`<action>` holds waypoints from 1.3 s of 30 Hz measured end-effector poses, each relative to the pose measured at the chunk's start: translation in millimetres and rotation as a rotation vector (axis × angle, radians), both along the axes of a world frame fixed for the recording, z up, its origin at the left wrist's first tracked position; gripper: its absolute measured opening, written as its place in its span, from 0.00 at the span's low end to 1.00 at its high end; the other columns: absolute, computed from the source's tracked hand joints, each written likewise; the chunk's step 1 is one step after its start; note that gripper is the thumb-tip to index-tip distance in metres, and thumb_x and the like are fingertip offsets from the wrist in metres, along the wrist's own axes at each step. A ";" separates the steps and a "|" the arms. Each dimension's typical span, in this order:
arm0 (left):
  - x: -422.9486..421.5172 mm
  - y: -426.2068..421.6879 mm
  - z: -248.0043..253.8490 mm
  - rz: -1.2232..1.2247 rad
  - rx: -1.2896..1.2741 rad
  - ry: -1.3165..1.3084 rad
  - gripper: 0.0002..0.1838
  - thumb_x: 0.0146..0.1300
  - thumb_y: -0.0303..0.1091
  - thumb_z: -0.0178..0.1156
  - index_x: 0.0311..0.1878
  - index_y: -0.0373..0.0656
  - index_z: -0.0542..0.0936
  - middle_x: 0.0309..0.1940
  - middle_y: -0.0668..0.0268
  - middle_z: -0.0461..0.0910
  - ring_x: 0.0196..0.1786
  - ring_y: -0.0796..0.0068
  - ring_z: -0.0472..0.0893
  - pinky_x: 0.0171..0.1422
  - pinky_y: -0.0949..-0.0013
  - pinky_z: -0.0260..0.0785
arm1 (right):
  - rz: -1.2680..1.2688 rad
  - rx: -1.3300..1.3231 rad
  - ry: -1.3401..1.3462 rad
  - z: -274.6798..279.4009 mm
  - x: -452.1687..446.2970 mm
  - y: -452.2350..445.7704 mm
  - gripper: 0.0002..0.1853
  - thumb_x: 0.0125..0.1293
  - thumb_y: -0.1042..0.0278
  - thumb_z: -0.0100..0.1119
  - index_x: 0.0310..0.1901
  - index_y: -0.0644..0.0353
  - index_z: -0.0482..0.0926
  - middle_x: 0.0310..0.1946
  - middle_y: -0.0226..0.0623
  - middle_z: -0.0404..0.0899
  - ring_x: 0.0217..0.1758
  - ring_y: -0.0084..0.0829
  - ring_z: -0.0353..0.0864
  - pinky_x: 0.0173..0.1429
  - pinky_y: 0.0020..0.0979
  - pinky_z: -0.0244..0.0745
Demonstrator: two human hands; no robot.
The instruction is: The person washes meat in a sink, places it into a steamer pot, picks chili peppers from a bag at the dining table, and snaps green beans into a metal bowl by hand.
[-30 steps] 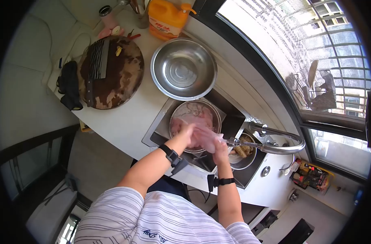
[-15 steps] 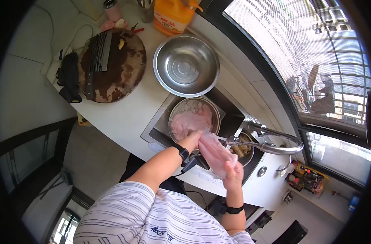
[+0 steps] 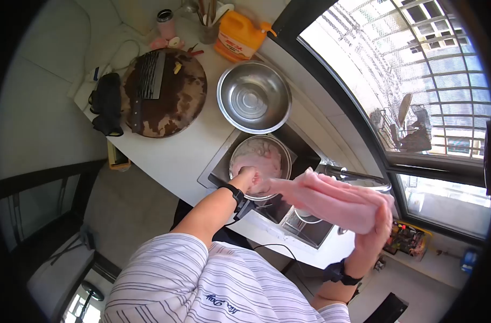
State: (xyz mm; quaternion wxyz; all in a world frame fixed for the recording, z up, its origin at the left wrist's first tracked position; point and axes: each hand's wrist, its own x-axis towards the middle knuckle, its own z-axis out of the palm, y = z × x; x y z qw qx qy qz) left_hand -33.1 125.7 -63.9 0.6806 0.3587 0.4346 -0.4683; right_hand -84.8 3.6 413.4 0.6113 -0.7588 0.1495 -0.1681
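Observation:
My right hand is wrapped round the thick end of a long, pale-pink raw fillet, lifted towards the camera over the sink's right side. Its narrow, smeared tail reaches left towards my left hand. That hand is closed at the near rim of a round metal bowl; whether it pinches the tail or something else is unclear. Inside the bowl lie more pink raw pieces in cloudy liquid. The fillet hides most of the tap and part of another container in the right basin.
Behind the sink stands a steel basin. To the left, a cleaver lies on a round wooden chopping board, beside a black cloth-like item. An orange jug stands at the back near the window.
My right hand has raised the fillet up and to the right, nearer the camera. My left hand has come back over the bowl's near rim. The view has shifted slightly.

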 end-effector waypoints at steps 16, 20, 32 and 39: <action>43.5 33.2 111.2 0.170 0.074 -0.148 0.07 0.48 0.29 0.55 0.33 0.40 0.76 0.27 0.62 0.71 0.30 0.68 0.70 0.32 0.58 0.64 | -0.135 0.273 0.065 -21.4 23.1 -7.7 0.17 0.65 0.59 0.52 0.44 0.68 0.72 0.40 0.43 0.78 0.43 0.31 0.77 0.51 0.30 0.71; 52.5 43.2 127.3 0.071 0.016 -0.271 0.05 0.50 0.29 0.51 0.31 0.43 0.75 0.29 0.64 0.74 0.32 0.69 0.74 0.37 0.61 0.70 | -0.136 0.278 0.075 -21.3 27.2 -3.4 0.17 0.65 0.59 0.51 0.44 0.67 0.73 0.39 0.43 0.78 0.41 0.31 0.78 0.50 0.30 0.72; -4.8 -47.3 132.0 0.247 -0.942 -0.107 0.10 0.54 0.38 0.48 0.22 0.46 0.72 0.18 0.62 0.71 0.21 0.68 0.72 0.28 0.68 0.66 | 0.236 -0.718 0.495 -173.8 -3.6 31.0 0.08 0.58 0.64 0.57 0.30 0.60 0.75 0.21 0.50 0.75 0.25 0.52 0.76 0.29 0.43 0.70; -7.9 -56.2 122.2 0.240 -0.625 0.088 0.20 0.56 0.55 0.48 0.24 0.48 0.71 0.20 0.64 0.69 0.22 0.64 0.70 0.23 0.67 0.63 | 0.380 -0.890 0.524 -242.1 -47.9 26.7 0.09 0.52 0.69 0.59 0.25 0.59 0.69 0.17 0.49 0.72 0.23 0.51 0.74 0.28 0.47 0.67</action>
